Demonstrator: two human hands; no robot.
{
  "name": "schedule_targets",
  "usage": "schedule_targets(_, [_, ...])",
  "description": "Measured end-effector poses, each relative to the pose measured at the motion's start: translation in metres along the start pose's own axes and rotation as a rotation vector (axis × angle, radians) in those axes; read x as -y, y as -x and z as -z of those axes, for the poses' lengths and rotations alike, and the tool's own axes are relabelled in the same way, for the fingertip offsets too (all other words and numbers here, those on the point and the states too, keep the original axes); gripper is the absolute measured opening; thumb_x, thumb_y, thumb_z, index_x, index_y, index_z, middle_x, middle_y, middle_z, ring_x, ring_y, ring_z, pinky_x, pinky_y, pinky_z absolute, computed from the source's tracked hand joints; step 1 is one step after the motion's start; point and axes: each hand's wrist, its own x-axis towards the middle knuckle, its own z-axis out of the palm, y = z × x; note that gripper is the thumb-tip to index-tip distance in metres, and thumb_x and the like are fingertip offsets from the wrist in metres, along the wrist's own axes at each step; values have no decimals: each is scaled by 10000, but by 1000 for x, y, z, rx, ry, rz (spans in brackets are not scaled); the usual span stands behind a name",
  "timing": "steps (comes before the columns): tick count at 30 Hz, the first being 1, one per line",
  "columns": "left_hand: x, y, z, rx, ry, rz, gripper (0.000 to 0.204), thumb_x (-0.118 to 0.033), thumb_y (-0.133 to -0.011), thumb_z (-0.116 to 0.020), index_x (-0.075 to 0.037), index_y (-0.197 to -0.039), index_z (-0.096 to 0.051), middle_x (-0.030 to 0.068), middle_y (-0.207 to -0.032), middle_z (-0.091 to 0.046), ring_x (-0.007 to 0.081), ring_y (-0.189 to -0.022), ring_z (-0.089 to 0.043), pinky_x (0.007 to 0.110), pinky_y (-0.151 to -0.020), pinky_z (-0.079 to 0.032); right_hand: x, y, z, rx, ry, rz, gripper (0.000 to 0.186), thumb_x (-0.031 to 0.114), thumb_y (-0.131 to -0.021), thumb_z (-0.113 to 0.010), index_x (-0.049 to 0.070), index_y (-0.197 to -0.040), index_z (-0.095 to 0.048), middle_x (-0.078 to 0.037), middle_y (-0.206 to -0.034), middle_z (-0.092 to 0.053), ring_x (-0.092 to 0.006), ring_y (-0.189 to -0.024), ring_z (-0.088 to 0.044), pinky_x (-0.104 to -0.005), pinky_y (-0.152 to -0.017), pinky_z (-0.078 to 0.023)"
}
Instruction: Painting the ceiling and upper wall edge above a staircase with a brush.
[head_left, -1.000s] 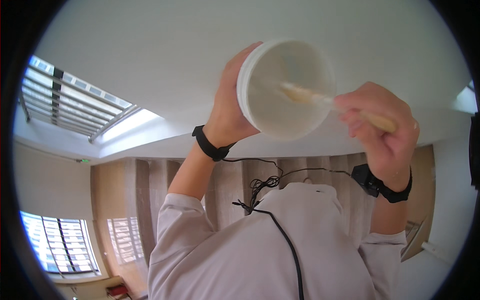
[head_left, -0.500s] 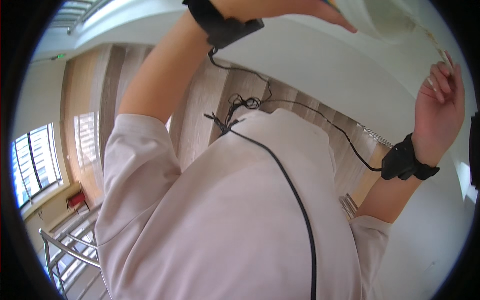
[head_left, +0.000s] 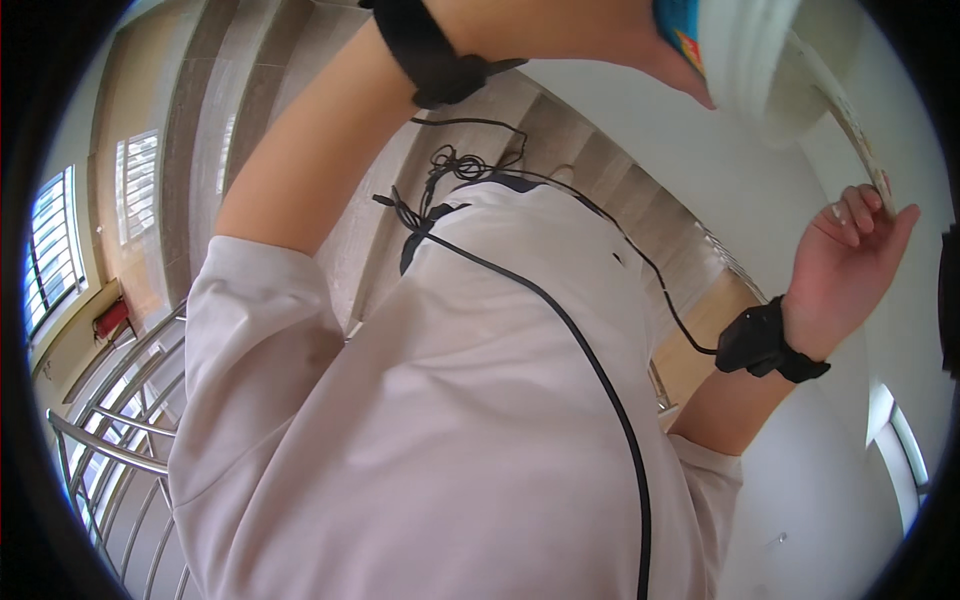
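Up toward the right edge of the view, a white bucket (head_left: pixel 738 65) is held in the air, tipped so that its open mouth faces to the right. On the bucket's left side, the left hand (head_left: pixel 610 35) holds it, thumb along the wall beside a blue label (head_left: pixel 678 18); the rest of its fingers are out of sight. At the bucket's mouth lies the upper end of a slim, smeared tool (head_left: pixel 850 125), though how far it goes inside I cannot tell. Just below and right of the bucket, the right hand (head_left: pixel 850 245) grips the tool's lower end between thumb and curled fingers, one of which carries a white smear. A black wristband (head_left: pixel 425 55) wraps the left wrist, left of the bucket, and another strap (head_left: pixel 765 342) rings the right wrist below it. Farther below the bucket spread the person's pale shirt (head_left: pixel 450 430) and a black cable (head_left: pixel 590 350). Well to the bucket's lower left stand a metal railing (head_left: pixel 110 443) and a bright window (head_left: pixel 55 250).
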Motion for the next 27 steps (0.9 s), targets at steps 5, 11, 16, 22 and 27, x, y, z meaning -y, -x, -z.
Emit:
schedule_targets(5, [-5,11,-17,-43,34,21,1173,-323,-614,-1012,-37,-1544,-356,227,-1454,-518,427,-1322,-539,490,-1101,-467,-3,-2,-2,0,-156,-47,412,345,-1087,-616,-65,-1081,-650,-76,-919,-605,-107,-743,-523,-209,-604,-464])
schedule_targets(11, [-22,3,1,35,-12,175,1216,-332,-607,-1026,-30,-1559,-332,226,-1478,-504,397,-1350,-534,482,-1116,-466,11,1,-25,-28,-166,25,380,338,-1075,-641,-14,-940,-591,-81,-903,-601,-113,-738,-528,-208,-593,-468])
schedule_targets(16, [-30,10,-3,-27,82,253,1248,-353,-619,-1035,-15,-1574,-308,218,-1521,-470,364,-1384,-519,485,-1139,-457,18,3,-35,-42,-151,45,371,331,-1076,-639,-11,-946,-582,-81,-900,-594,-112,-732,-522,-213,-581,-450])
schedule_targets(22, [-49,11,2,-9,119,554,1151,-366,-577,-1030,-7,-1498,-439,211,-1426,-556,410,-1308,-556,458,-1129,-443,17,8,-41,-150,-92,-12,419,422,-1101,-573,21,-1002,-641,-24,-782,-583,-93,-632,-486,-223,-532,-403])
schedule_targets(27, [-50,7,-5,-49,195,608,1111,-296,-611,-1016,2,-1502,-423,217,-1489,-532,410,-1349,-539,484,-1134,-435,1,11,-57,-363,-101,-2,389,454,-1082,-601,93,-939,-628,-11,-744,-608,-94,-595,-482,-255,-517,-386])
